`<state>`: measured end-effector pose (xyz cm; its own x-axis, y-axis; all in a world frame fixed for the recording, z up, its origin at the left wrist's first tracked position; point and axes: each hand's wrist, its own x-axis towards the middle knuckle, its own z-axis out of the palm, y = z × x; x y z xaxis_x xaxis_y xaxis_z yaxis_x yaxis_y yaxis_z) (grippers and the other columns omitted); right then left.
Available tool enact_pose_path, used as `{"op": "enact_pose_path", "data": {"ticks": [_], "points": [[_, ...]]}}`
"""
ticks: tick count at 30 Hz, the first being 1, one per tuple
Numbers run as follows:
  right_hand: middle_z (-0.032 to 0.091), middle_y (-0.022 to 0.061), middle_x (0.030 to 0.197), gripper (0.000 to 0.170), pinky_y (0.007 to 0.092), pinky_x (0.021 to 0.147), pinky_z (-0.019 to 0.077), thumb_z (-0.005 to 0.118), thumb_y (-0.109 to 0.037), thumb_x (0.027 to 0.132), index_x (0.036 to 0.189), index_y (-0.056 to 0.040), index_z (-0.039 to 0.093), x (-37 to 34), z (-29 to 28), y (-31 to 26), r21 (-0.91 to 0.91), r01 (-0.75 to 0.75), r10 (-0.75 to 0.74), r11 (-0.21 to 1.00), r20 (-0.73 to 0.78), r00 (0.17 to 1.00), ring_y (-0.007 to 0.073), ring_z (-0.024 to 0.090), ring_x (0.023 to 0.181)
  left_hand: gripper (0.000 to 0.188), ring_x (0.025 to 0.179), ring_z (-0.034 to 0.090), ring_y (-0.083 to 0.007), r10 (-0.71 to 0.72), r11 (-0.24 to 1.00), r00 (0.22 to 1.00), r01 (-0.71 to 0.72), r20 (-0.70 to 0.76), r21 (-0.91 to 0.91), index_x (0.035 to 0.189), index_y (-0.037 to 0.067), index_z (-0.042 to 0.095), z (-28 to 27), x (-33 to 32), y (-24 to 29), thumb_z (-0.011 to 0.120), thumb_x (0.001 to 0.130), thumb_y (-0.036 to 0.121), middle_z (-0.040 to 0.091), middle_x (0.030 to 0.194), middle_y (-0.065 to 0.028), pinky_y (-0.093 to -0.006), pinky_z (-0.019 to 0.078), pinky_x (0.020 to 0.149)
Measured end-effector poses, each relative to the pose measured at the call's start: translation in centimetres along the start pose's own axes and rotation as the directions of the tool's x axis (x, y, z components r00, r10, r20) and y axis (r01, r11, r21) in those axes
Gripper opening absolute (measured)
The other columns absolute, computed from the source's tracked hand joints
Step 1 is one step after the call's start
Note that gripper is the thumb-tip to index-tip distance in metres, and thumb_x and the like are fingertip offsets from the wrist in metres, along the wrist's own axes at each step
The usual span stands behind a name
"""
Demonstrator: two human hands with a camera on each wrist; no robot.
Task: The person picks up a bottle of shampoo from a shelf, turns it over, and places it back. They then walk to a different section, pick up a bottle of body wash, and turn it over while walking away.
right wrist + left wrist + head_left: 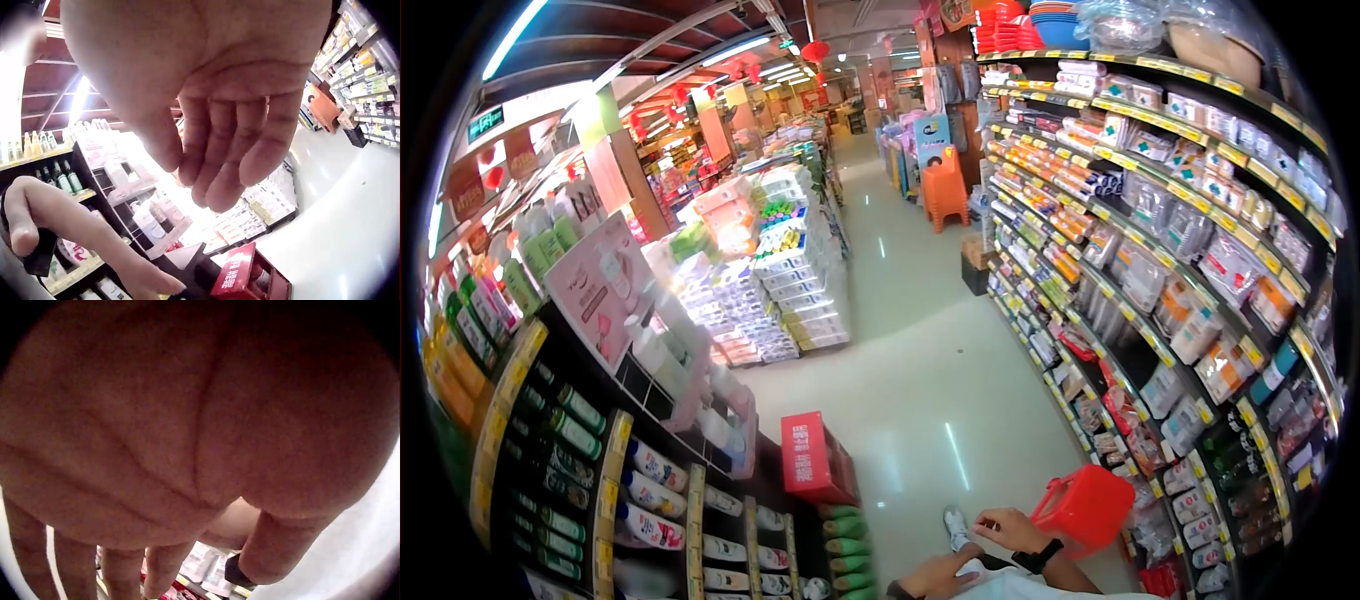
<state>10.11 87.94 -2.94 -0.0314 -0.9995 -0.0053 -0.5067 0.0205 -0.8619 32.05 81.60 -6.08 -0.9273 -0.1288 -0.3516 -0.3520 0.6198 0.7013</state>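
My left hand (938,576) is low in the head view, over white clothing. Its palm (156,425) fills the left wrist view, fingers extended and spread, nothing held; a dark object (237,571) shows by the thumb, contact unclear. My right hand (1008,530), with a black band (1041,557) at the wrist, is just ahead and to the right. In the right wrist view the right hand (219,106) hangs with loosely bent fingers, holding nothing. Beside it is a red basket (1088,505); what supports it is hidden.
Stocked shelves (1140,260) line the right side, bottle shelves (615,480) the left. A red box (805,455) stands on the floor (900,390). Stacked packs (800,280) stand farther along the aisle, with orange stools (945,190) opposite. A shoe (956,527) is below.
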Motion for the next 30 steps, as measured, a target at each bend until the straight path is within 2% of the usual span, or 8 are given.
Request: {"op": "enact_pose_path", "data": {"ticks": [1, 4, 5, 11, 21, 24, 27, 30], "points": [[0.07, 0.0124, 0.079, 0.024, 0.0319, 0.067, 0.0538, 0.067, -0.025, 0.092, 0.096, -0.0016, 0.069, 2.1, -1.0, 0.0, 0.032, -0.033, 0.034, 0.999, -0.028, 0.999, 0.0213, 0.068, 0.07, 0.058, 0.104, 0.062, -0.0412, 0.035, 0.994, 0.996, -0.043, -0.08, -0.104, 0.138, 0.001, 0.048, -4.4, -0.7, 1.8, 0.052, 0.099, 0.043, 0.063, 0.116, -0.0272, -0.0433, 0.0482, 0.093], [0.069, 0.0145, 0.08, 0.026, 0.0351, 0.068, 0.0536, 0.066, -0.029, 0.092, 0.095, -0.0031, 0.069, 9.3, -4.4, 0.6, 0.071, -0.072, 0.077, 0.995, -0.076, 0.994, 0.0258, 0.067, 0.07, 0.058, 0.101, 0.063, -0.0441, 0.038, 0.999, 0.965, -0.04, -0.261, -0.003, 0.14, 0.003, 0.048, -10.5, 1.7, -1.5, 0.052, 0.098, 0.044, 0.064, 0.113, -0.0262, -0.0493, 0.0488, 0.089], [0.069, 0.0135, 0.079, 0.026, 0.0349, 0.067, 0.0536, 0.066, -0.03, 0.092, 0.095, -0.0035, 0.068, 11.7, -5.4, 1.0, 0.018, -0.03, 0.032, 0.999, -0.116, 0.993, 0.0245, 0.066, 0.068, 0.061, 0.114, 0.059, -0.041, -0.057, 0.998, 0.984, 0.054, -0.171, -0.02, 0.142, 0.001, 0.046, -13.1, 2.7, -2.5, 0.052, 0.099, 0.044, 0.06, 0.126, -0.0263, -0.0415, 0.0463, 0.098], [0.07, 0.0105, 0.077, 0.025, 0.0321, 0.066, 0.0532, 0.068, -0.027, 0.092, 0.093, -0.0023, 0.069, 24.8, -10.8, 0.4, 0.026, 0.083, -0.077, 0.996, -0.176, 0.981, 0.0211, 0.067, 0.069, 0.062, 0.117, 0.058, -0.041, -0.137, 0.989, 0.954, 0.149, -0.267, 0.025, 0.141, -0.001, 0.046, -23.9, 8.3, -7.2, 0.051, 0.099, 0.045, 0.059, 0.128, -0.0262, -0.0415, 0.045, 0.1], [0.069, 0.0123, 0.083, 0.03, 0.0366, 0.07, 0.0525, 0.062, -0.033, 0.095, 0.094, -0.0041, 0.067, 37.3, -10.4, 2.2, 0.079, 0.046, -0.057, 0.996, 0.144, 0.988, 0.0264, 0.066, 0.075, 0.054, 0.111, 0.06, -0.0407, -0.231, 0.956, 0.965, 0.201, -0.125, -0.216, 0.133, -0.001, 0.053, -29.6, 13.4, -15.4, 0.05, 0.1, 0.041, 0.063, 0.123, -0.0238, -0.0397, 0.047, 0.096], [0.069, 0.0104, 0.079, 0.028, 0.0338, 0.065, 0.0505, 0.065, -0.032, 0.094, 0.096, -0.0046, 0.069, 40.3, -8.9, 3.0, 0.077, 0.047, -0.063, 0.996, 0.216, 0.974, 0.0224, 0.064, 0.068, 0.051, 0.107, 0.062, -0.0397, -0.258, 0.948, 0.944, 0.206, -0.208, -0.244, 0.13, -0.001, 0.055, -30.8, 13.8, -18.4, 0.051, 0.099, 0.039, 0.066, 0.119, -0.0212, -0.0395, 0.0482, 0.094], [0.068, 0.0127, 0.081, 0.033, 0.04, 0.066, 0.0501, 0.06, -0.038, 0.095, 0.089, -0.0062, 0.066, 44.2, -9.1, 1.4, 0.004, 0.059, -0.057, 0.998, 0.319, 0.946, 0.0315, 0.065, 0.073, 0.064, 0.106, 0.063, -0.0408, -0.185, 0.966, 0.971, 0.152, -0.149, -0.207, 0.138, -0.001, 0.049, -33.1, 14.5, -24.0, 0.052, 0.098, 0.048, 0.064, 0.118, -0.0268, -0.0433, 0.0501, 0.091], [0.064, 0.0144, 0.074, 0.033, 0.0423, 0.063, 0.047, 0.061, -0.036, 0.094, 0.084, -0.0049, 0.063, 50.1, -9.2, 1.5, -0.088, 0.147, -0.117, 0.985, 0.288, 0.951, 0.0345, 0.061, 0.069, 0.066, 0.116, 0.06, -0.0408, -0.384, 0.892, 0.886, 0.283, -0.261, -0.351, 0.14, -0.002, 0.046, -38.9, 11.6, -23.6, 0.053, 0.098, 0.048, 0.06, 0.127, -0.0277, -0.042, 0.0475, 0.097]]}}
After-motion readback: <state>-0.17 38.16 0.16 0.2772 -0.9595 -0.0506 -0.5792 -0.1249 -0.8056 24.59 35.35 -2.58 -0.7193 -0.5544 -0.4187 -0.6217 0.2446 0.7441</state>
